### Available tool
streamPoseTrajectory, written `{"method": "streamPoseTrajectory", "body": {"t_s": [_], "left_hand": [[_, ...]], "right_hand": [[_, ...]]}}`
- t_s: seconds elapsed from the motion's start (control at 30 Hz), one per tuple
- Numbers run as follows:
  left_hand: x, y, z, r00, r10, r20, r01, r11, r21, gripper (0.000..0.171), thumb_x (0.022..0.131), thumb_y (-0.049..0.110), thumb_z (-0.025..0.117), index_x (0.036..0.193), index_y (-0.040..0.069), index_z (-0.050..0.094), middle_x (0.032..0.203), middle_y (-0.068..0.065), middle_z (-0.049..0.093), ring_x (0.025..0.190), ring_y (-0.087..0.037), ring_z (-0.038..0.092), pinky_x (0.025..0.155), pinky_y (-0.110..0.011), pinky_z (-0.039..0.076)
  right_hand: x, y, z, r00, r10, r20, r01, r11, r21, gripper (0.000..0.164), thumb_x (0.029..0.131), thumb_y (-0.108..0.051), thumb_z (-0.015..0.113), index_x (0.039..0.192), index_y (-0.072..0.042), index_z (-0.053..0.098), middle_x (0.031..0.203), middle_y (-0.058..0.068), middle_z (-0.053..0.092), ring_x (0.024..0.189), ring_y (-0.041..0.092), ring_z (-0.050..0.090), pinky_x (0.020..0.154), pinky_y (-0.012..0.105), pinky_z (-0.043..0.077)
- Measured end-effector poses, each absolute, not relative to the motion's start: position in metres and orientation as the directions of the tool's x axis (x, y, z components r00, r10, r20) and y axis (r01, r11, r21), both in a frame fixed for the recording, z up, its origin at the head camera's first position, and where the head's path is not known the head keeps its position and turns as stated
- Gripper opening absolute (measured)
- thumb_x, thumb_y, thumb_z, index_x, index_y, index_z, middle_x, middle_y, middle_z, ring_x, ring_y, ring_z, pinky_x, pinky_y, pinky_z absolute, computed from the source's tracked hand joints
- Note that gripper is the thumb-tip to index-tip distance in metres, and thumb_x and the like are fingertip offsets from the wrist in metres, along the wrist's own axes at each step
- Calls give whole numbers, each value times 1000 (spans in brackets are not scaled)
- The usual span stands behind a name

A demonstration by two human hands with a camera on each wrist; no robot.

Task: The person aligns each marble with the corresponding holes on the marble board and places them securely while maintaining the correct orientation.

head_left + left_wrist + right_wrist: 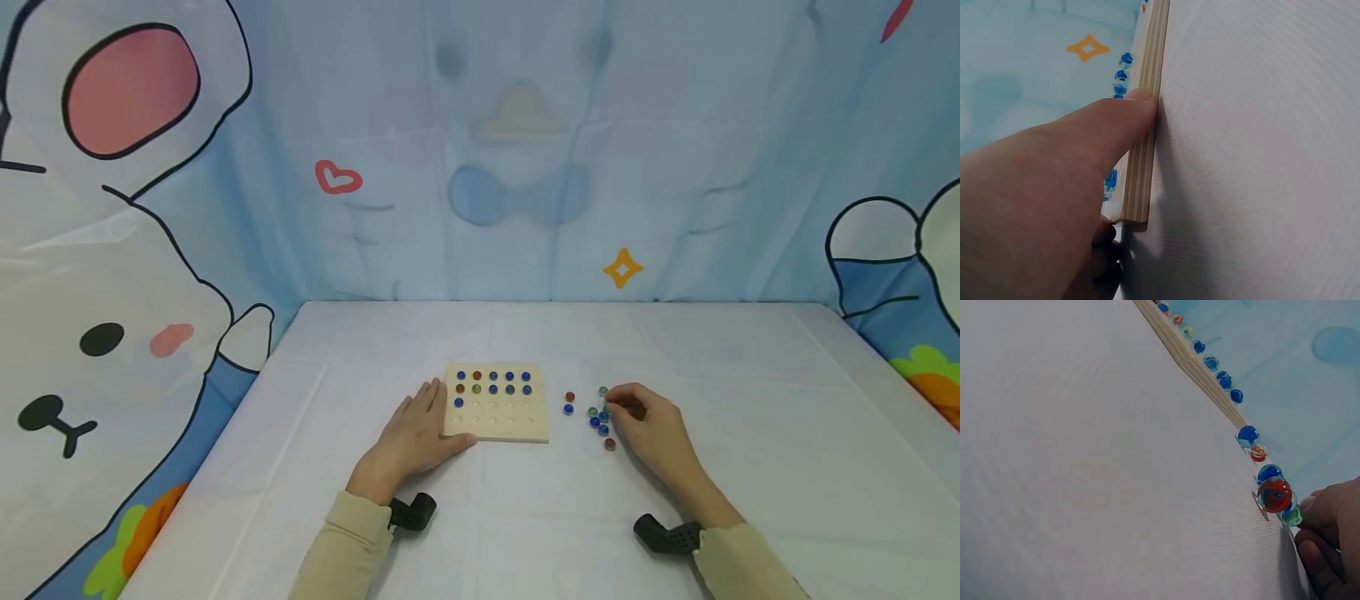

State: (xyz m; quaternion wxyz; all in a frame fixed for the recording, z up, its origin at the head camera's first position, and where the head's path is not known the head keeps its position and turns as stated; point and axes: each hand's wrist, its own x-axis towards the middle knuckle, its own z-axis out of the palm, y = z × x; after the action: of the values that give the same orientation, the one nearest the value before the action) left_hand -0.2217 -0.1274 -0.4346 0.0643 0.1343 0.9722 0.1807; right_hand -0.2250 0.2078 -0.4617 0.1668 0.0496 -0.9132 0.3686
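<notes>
A pale wooden board (pixel 510 423) with rows of round hollows lies on the table; blue, red and green marbles fill its two far rows and one hollow of the third. My left hand (pixel 420 433) rests against its left side, fingers straight, with the thumb (pixel 1116 119) pressing the near edge. Right of the board, my right hand (pixel 656 429) reaches in among loose glass marbles. Its thumb and forefinger pinch a green marble (pixel 1292 516), mostly hidden by the fingertips. A red marble (pixel 1274 494) and blue marbles (pixel 603 430) lie close by.
A red marble (pixel 570 397) and a blue marble (pixel 568 409) sit between the board and the loose group. White cloth (pixel 750 400) covers the table. Behind it hangs a blue printed curtain (pixel 675 167). Each wrist carries a black camera mount (pixel 667 535).
</notes>
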Motion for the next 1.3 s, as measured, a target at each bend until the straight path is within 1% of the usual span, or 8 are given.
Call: {"method": "streamPoseTrajectory", "body": {"t_s": [0.2, 0.53, 0.6, 0.77, 0.83, 0.9, 1.1, 1.3], "left_hand": [[-223, -128, -436, -956, 282, -78, 236, 900, 367, 93, 94, 55, 58, 157, -1, 18, 165, -17, 17, 154, -31, 16, 126, -48, 17], [-222, -128, -435, -956, 281, -81, 232, 897, 375, 93, 95, 55, 58, 157, -1, 17, 166, -16, 17, 155, -31, 15, 126, -47, 16], [-223, -127, -435, -957, 279, -82, 230, 898, 375, 93, 95, 55, 58, 157, 0, 17, 166, -16, 16, 155, -30, 14, 126, -47, 16], [-224, -126, -435, -956, 281, -80, 231, 896, 379, 93, 95, 55, 58, 158, 0, 17, 166, -15, 16, 155, -29, 14, 126, -47, 15], [-224, -126, -435, -956, 282, -76, 233, 893, 384, 93, 95, 54, 58, 157, 0, 17, 166, -16, 16, 155, -30, 15, 126, -47, 16], [-223, -126, -435, -957, 281, -77, 231, 893, 385, 93, 95, 54, 58, 157, 0, 17, 166, -16, 17, 155, -30, 15, 126, -47, 16], [-223, -127, -435, -957, 279, -77, 231, 897, 377, 93, 94, 55, 58, 157, 0, 18, 165, -17, 18, 155, -31, 16, 126, -47, 17], [-223, -127, -435, -957, 279, -77, 233, 901, 367, 94, 94, 55, 59, 157, -1, 18, 165, -16, 18, 155, -30, 16, 126, -48, 17]], "right_hand": [[-226, 207, -461, -939, 22, 343, -218, 732, -645, 15, 95, -6, 63, 109, -6, 68, 104, 10, 72, 95, 22, 65, 78, 12, 47], [-226, 207, -459, -946, 3, 323, -215, 742, -635, 18, 94, -1, 61, 110, -6, 68, 105, 11, 70, 95, 22, 63, 78, 18, 49], [-226, 208, -458, -946, 2, 324, -214, 745, -632, 18, 94, 0, 61, 110, -6, 67, 105, 11, 70, 96, 22, 63, 79, 21, 50], [-225, 208, -459, -939, 5, 343, -222, 752, -620, 18, 93, 0, 62, 109, -5, 67, 104, 12, 70, 96, 24, 64, 82, 32, 53], [-225, 208, -460, -935, 6, 354, -229, 753, -617, 17, 93, 0, 61, 109, -5, 67, 104, 11, 70, 96, 24, 64, 82, 34, 53], [-225, 208, -461, -931, 6, 364, -236, 751, -617, 16, 94, -1, 61, 108, -5, 67, 104, 12, 70, 95, 24, 64, 82, 32, 53], [-226, 209, -464, -927, 24, 375, -233, 746, -623, 14, 95, -5, 62, 107, -7, 68, 102, 9, 71, 94, 22, 64, 78, 13, 46], [-227, 207, -464, -930, 34, 365, -229, 725, -650, 14, 96, -7, 61, 108, -8, 68, 104, 10, 71, 99, 24, 66, 79, 6, 43]]}}
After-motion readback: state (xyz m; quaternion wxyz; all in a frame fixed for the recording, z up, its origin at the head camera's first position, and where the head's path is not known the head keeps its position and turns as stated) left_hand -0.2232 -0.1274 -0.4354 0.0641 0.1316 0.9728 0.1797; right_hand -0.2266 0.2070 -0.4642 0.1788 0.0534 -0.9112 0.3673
